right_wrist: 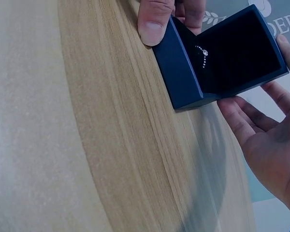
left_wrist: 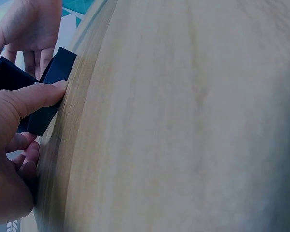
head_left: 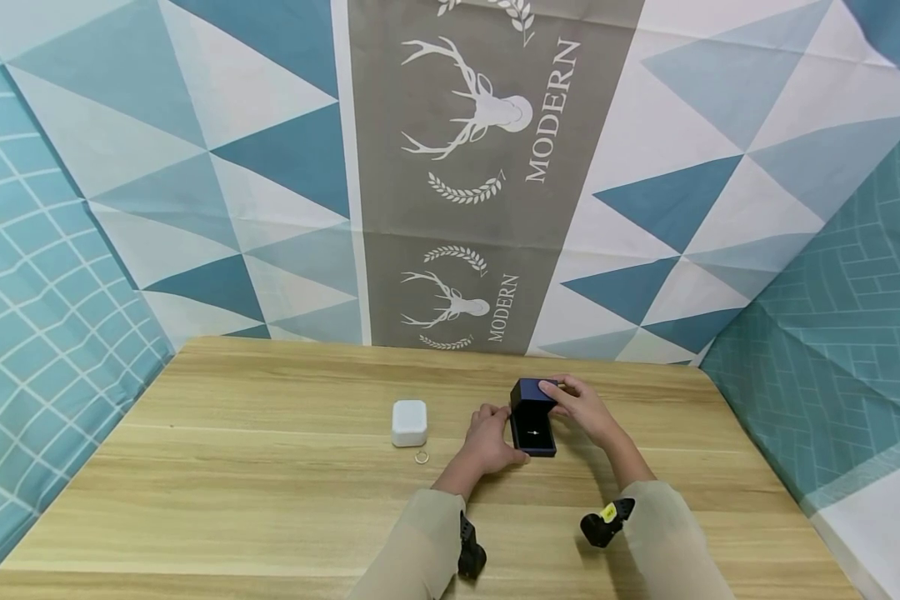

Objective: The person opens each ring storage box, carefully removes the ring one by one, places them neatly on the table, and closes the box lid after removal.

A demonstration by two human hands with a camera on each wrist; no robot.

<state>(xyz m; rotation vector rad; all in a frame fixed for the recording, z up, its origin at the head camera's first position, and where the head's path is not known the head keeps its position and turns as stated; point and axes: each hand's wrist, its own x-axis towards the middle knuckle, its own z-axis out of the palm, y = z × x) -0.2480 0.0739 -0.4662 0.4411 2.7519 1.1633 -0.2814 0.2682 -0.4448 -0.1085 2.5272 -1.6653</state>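
Note:
A dark blue ring box (head_left: 543,451) sits on the wooden table with its lid (head_left: 532,388) raised. Inside, against the black lining, a ring set with small stones (right_wrist: 205,53) is visible. My left hand (head_left: 486,442) grips the base from the left, its thumb (left_wrist: 46,95) pressed along the near side. On the right, my right hand (head_left: 583,410) holds the lid, the thumb on its top and the other fingers around the back edge. Left of both hands, a small white rounded box (head_left: 409,422) stands with a loose ring (head_left: 422,457) lying just in front of it.
The wooden table (head_left: 232,483) stretches wide to the left and toward me. Its far edge meets a hanging cloth (head_left: 285,208) with triangles and deer prints. Teal patterned cloths (head_left: 855,292) hang at both sides. Black wrist cameras (head_left: 471,557) sit at both sleeves.

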